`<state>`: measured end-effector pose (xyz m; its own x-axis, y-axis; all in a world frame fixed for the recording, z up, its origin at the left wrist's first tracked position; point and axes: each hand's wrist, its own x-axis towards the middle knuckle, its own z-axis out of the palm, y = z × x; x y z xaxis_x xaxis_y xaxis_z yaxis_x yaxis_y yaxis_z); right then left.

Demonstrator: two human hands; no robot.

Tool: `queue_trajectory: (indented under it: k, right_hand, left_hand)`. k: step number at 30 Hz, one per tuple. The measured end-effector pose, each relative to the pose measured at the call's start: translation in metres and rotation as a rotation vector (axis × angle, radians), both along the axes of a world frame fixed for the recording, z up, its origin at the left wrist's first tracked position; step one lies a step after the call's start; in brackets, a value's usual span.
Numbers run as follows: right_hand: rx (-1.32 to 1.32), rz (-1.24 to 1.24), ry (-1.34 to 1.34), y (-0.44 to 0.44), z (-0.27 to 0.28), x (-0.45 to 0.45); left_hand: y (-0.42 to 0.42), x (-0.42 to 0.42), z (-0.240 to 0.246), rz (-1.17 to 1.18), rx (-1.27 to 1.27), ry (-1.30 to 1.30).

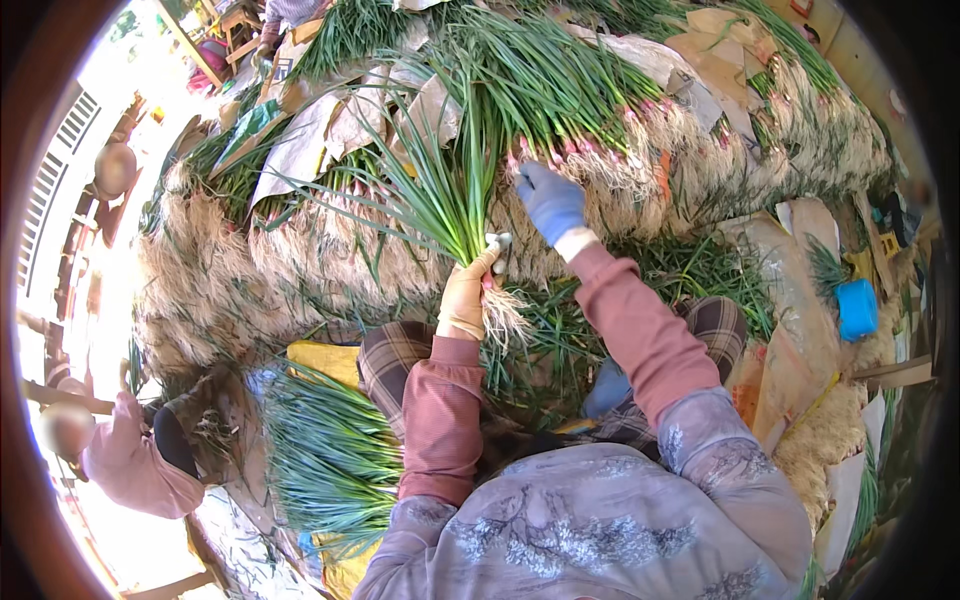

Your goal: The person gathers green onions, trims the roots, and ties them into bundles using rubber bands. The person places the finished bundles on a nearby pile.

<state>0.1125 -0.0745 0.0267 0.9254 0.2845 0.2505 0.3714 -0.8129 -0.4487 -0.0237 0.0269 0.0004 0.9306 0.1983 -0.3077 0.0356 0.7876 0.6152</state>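
Observation:
My left hand [469, 289], in a tan glove with a pale wrapping at the fingers, grips a bunch of green onions [463, 217] near its base. The long leaves fan upward, and pale roots hang below the fist. My right hand [551, 201], in a blue-grey glove, reaches to the front edge of the large pile of green onions [555, 82], beside the pink bulbs. Its fingertips are bent at a bulb; whether they pinch it, I cannot tell. Long beige roots [360, 262] cover the pile's front.
Another stack of green onions [330, 450] lies on yellow sacking left of my legs. Loose leaves [532, 375] litter the ground between my knees. A blue container [856, 309] stands at right. A co-worker in pink [142, 465] sits at lower left; another person's sleeve [289, 11] shows at the top.

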Motion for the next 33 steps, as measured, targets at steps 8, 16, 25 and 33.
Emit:
queue_trajectory:
  k: [8,16,25,33]
  right_hand:
    - [0.228,0.290,0.123,-0.049,-0.047,-0.090]
    - [0.685,0.110,0.335,-0.016,-0.002,-0.086]
    - [0.681,0.167,0.039,-0.012,-0.009,-0.086]
    - [1.646,-0.108,0.591,-0.010,-0.032,-0.096]
  left_hand:
    - [0.006,0.006,-0.016,-0.114,0.378,-0.043]
    - [-0.004,0.002,-0.011,-0.070,0.531,-0.051]
    - [-0.005,-0.002,-0.013,-0.094,0.512,-0.028]
    - [-0.007,0.000,-0.010,-0.113,0.267,-0.060]
